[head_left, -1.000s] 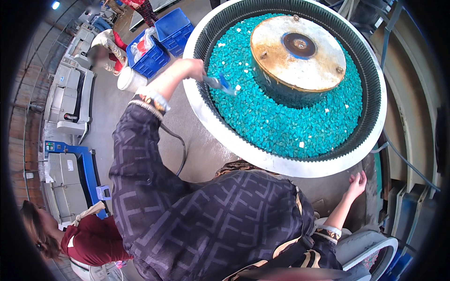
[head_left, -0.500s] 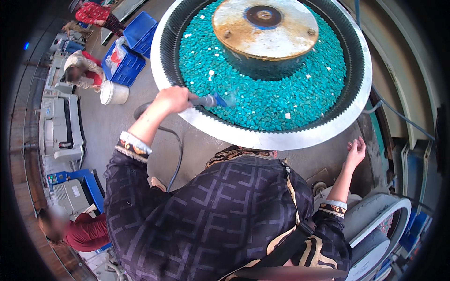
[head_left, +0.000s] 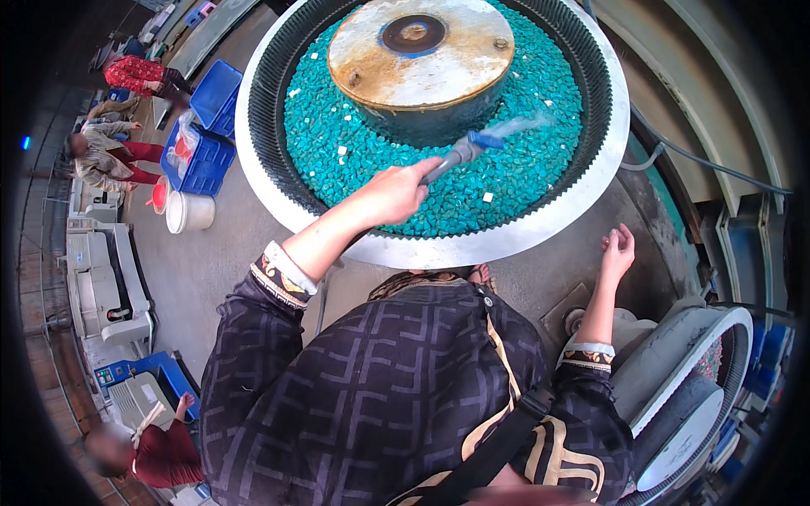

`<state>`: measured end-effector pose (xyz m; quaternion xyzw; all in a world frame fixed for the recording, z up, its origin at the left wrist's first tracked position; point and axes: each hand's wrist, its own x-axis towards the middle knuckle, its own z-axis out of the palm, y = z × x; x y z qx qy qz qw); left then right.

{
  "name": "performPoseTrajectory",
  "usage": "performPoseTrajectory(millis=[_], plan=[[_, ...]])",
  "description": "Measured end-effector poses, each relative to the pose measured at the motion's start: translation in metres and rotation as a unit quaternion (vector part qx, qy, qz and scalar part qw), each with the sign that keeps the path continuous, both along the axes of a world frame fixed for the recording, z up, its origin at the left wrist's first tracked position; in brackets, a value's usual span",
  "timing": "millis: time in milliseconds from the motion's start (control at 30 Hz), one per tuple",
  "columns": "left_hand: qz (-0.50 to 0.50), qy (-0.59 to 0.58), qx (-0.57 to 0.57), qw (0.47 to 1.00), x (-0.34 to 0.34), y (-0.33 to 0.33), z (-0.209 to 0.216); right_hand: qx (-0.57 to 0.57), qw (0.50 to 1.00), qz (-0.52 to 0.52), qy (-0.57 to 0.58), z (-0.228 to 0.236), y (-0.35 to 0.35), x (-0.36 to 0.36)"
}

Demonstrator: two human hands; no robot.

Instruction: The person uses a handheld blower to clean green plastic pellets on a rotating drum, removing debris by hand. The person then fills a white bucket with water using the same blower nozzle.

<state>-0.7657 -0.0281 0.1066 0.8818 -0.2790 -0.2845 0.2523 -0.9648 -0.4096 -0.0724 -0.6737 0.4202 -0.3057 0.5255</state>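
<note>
My left hand [head_left: 395, 196] is wrapped around a grey hose nozzle [head_left: 452, 158] with a blue valve handle [head_left: 485, 141]. A whitish stream of water [head_left: 523, 125] sprays from its tip toward the right. Below it, turquoise-green stones [head_left: 325, 143] with a few white pieces among them fill a large round tub [head_left: 278, 202] that has a ribbed dark inner wall and a pale rim. In the tub's middle rises a round hub [head_left: 363, 59] with a rust-stained white top. Out to the right, past the rim, my right hand [head_left: 620, 250] hangs free, fingers loosely bent and holding nothing.
A second tub [head_left: 666, 388] with a ribbed edge stands beside my right arm. At the left are blue crates [head_left: 202, 160], a white bucket [head_left: 189, 212], a red bucket [head_left: 160, 195] and grey machines [head_left: 101, 274]. Several people work there. A hose [head_left: 717, 173] runs along the right.
My left hand has carried the nozzle rightward, from the tub's left rim to above the stones, with the spray now longer. In the picture, the tub has shifted left. My right hand still hangs free.
</note>
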Motion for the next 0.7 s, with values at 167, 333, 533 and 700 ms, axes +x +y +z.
performPoseTrajectory(millis=[167,333,533,700], plan=[[0.071,0.135,-0.101,0.983,0.017,-0.018,0.004,-0.005,1.0,-0.022,0.012,-0.009,-0.005,-0.021],[0.154,0.335,-0.192,0.909,0.032,-0.028,-0.001,0.005,0.999,-0.031,0.016,-0.009,-0.007,-0.029],[0.167,0.441,-0.295,0.831,0.032,-0.051,-0.008,0.002,1.0,-0.019,0.021,-0.007,-0.009,-0.04],[0.174,0.466,-0.327,0.804,0.027,-0.075,-0.017,0.008,0.999,-0.022,0.03,-0.009,-0.015,-0.052]])
